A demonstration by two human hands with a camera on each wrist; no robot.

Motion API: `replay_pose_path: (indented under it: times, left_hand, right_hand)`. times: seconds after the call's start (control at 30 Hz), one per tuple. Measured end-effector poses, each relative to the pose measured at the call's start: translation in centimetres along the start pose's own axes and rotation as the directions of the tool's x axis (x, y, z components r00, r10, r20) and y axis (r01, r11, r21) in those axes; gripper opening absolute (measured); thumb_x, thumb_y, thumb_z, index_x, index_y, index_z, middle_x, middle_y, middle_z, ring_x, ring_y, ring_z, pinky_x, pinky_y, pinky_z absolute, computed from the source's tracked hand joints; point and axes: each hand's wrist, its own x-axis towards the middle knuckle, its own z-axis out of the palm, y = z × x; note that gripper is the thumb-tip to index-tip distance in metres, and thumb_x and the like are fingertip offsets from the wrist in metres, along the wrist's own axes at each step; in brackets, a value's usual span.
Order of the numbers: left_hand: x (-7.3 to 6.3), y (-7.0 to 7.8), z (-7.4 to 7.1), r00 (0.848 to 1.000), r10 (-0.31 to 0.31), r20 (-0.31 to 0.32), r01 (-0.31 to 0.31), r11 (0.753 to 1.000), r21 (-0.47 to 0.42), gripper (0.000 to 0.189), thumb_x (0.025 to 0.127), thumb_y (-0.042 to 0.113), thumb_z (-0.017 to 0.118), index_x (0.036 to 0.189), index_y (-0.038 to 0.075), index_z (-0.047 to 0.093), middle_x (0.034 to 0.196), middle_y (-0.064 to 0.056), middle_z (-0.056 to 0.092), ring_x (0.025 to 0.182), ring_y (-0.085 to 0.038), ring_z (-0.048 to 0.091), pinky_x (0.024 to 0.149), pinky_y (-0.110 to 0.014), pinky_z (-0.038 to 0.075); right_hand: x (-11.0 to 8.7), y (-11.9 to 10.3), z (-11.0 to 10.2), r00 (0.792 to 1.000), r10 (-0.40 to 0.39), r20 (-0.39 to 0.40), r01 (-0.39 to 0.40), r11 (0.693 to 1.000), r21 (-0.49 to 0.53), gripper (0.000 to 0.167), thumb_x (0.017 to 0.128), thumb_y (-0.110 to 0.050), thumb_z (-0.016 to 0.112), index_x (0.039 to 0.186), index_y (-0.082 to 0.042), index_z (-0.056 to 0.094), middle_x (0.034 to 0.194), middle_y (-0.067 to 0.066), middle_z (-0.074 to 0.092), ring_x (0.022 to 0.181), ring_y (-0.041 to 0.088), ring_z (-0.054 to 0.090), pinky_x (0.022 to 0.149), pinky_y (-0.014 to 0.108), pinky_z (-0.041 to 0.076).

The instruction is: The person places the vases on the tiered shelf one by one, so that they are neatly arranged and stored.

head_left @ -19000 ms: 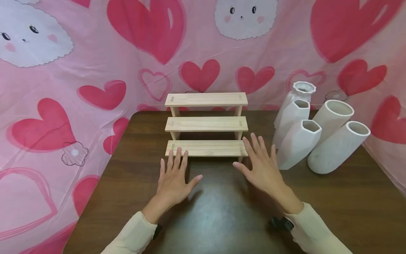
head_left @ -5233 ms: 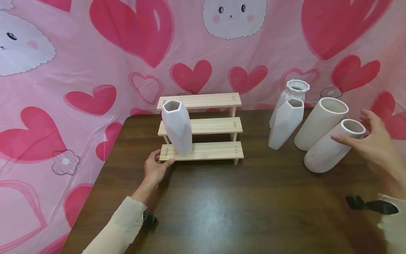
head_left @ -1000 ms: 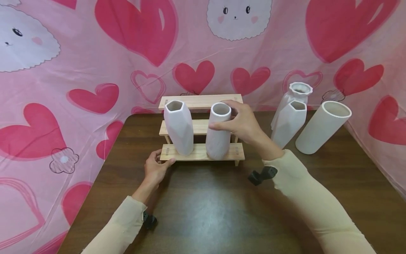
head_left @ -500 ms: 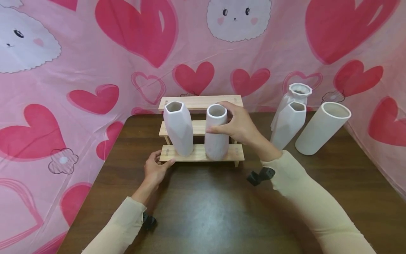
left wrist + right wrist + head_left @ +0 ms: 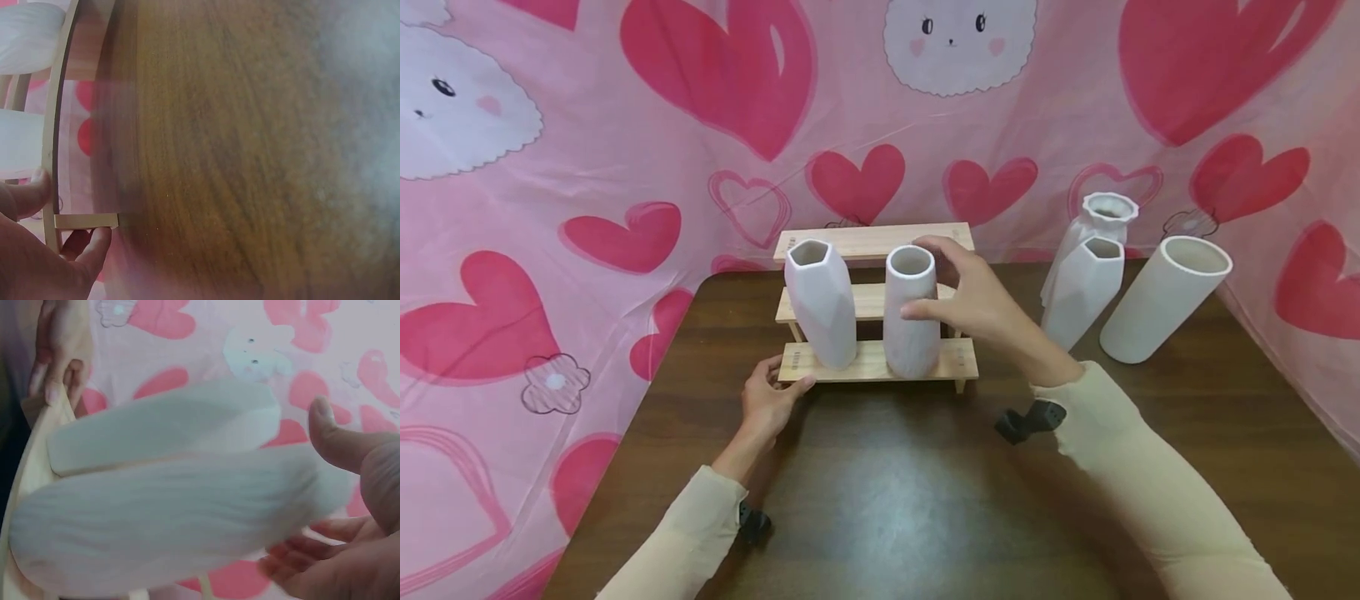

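A three-tier wooden display stand [image 5: 872, 302] stands at the back of the table. My left hand [image 5: 767, 398] grips the left end of its lowest shelf, thumb on the board and fingers by the leg [image 5: 87, 220]. On that shelf a faceted white vase [image 5: 823, 308] stands upright at the left. To its right is a round white vase with a wavy surface [image 5: 912, 333], also upright. My right hand [image 5: 973, 292] is around the round vase's upper right side, fingers spread. In the right wrist view its thumb [image 5: 322, 409] is lifted off the vase.
At the right of the dark wooden table [image 5: 880, 500] stand three more white vases: one with a scalloped rim [image 5: 1108, 208], one faceted [image 5: 1084, 287] and one wide cylinder [image 5: 1165, 300]. A pink heart-patterned cloth [image 5: 715, 100] hangs behind the table.
The round vase went from the right group to the lowest shelf and shifted slightly left. My right hand has since loosened from it, its thumb drawing back right. My left hand keeps its place.
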Motion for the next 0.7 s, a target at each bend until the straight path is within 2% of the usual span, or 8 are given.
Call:
replay_pose_path:
  times: [0.07, 0.2, 0.3, 0.4, 0.47, 0.6, 0.7]
  left_hand:
    - [0.0, 0.0, 0.1, 1.0, 0.0, -0.002, 0.0, 1.0, -0.002, 0.065, 0.084, 0.018, 0.076, 0.139, 0.005, 0.044, 0.125, -0.016, 0.055, 0.111, -0.029, 0.052, 0.09, -0.039, 0.044]
    - [0.0, -0.1, 0.1, 1.0, -0.001, -0.003, 0.001, 1.0, -0.006, 0.065, 0.084, 0.018, 0.076, 0.139, 0.005, 0.044, 0.125, -0.016, 0.055, 0.111, -0.029, 0.052, 0.09, -0.039, 0.044]
    - [0.0, -0.1, 0.0, 1.0, -0.003, -0.006, 0.003, 1.0, 0.002, 0.065, 0.084, 0.019, 0.076, 0.139, 0.006, 0.044, 0.126, -0.015, 0.055, 0.111, -0.029, 0.052, 0.09, -0.039, 0.044]
    - [0.0, -0.1, 0.0, 1.0, -0.004, -0.009, 0.004, 1.0, 0.008, 0.065, 0.084, 0.02, 0.076, 0.139, 0.006, 0.044, 0.126, -0.015, 0.055, 0.111, -0.029, 0.053, 0.09, -0.04, 0.044]
    - [0.1, -0.1, -0.1, 1.0, -0.004, -0.01, 0.004, 1.0, 0.012, 0.066, 0.084, 0.021, 0.076, 0.139, 0.006, 0.044, 0.126, -0.014, 0.055, 0.111, -0.029, 0.053, 0.09, -0.04, 0.044]
    - [0.1, -0.1, -0.1, 1.0, 0.001, -0.005, -0.001, 1.0, 0.009, 0.066, 0.084, 0.021, 0.076, 0.139, 0.006, 0.044, 0.126, -0.015, 0.055, 0.112, -0.029, 0.052, 0.09, -0.039, 0.044]
    - [0.1, 0.0, 0.0, 1.0, -0.002, -0.001, 0.002, 1.0, 0.006, 0.065, 0.084, 0.02, 0.076, 0.139, 0.006, 0.044, 0.126, -0.015, 0.054, 0.113, -0.029, 0.052, 0.091, -0.04, 0.043]
  right_hand:
    - [-0.6, 0.1, -0.9, 0.998, -0.034, -0.05, 0.034, 0.999, 0.003, 0.075, 0.072, -0.018, 0.086, 0.137, -0.013, 0.049, 0.128, 0.006, 0.056, 0.118, 0.023, 0.054, 0.103, 0.042, 0.04]
    - [-1.8, 0.4, -3.1, 0.98, -0.118, -0.157, 0.119, 0.993, -0.001, 0.068, 0.074, -0.009, 0.084, 0.134, -0.008, 0.052, 0.126, 0.01, 0.058, 0.114, 0.023, 0.057, 0.1, 0.035, 0.043]
    - [-2.7, 0.6, -4.6, 0.97, -0.131, -0.204, 0.124, 0.991, -0.048, 0.064, 0.076, -0.009, 0.083, 0.133, -0.01, 0.054, 0.126, 0.007, 0.058, 0.111, 0.02, 0.058, 0.096, 0.027, 0.045]
    - [-3.4, 0.8, -5.7, 0.967, -0.108, -0.231, 0.091, 0.992, -0.085, 0.064, 0.076, -0.009, 0.082, 0.133, -0.013, 0.054, 0.127, 0.005, 0.058, 0.111, 0.018, 0.058, 0.09, 0.021, 0.045]
    - [-3.7, 0.9, -6.1, 0.965, -0.092, -0.244, 0.067, 0.992, -0.108, 0.065, 0.076, -0.01, 0.083, 0.134, -0.013, 0.053, 0.128, 0.005, 0.058, 0.111, 0.02, 0.059, 0.092, 0.024, 0.046]
    - [-4.1, 0.9, -6.7, 0.962, -0.066, -0.264, 0.024, 0.987, -0.158, 0.067, 0.076, -0.013, 0.083, 0.135, -0.015, 0.053, 0.131, 0.006, 0.057, 0.118, 0.023, 0.054, 0.1, 0.04, 0.041]
    - [-4.5, 1.0, -7.2, 0.957, -0.065, -0.284, 0.009, 0.981, -0.196, 0.067, 0.076, -0.015, 0.083, 0.136, -0.017, 0.053, 0.131, 0.006, 0.056, 0.12, 0.022, 0.051, 0.102, 0.048, 0.037]
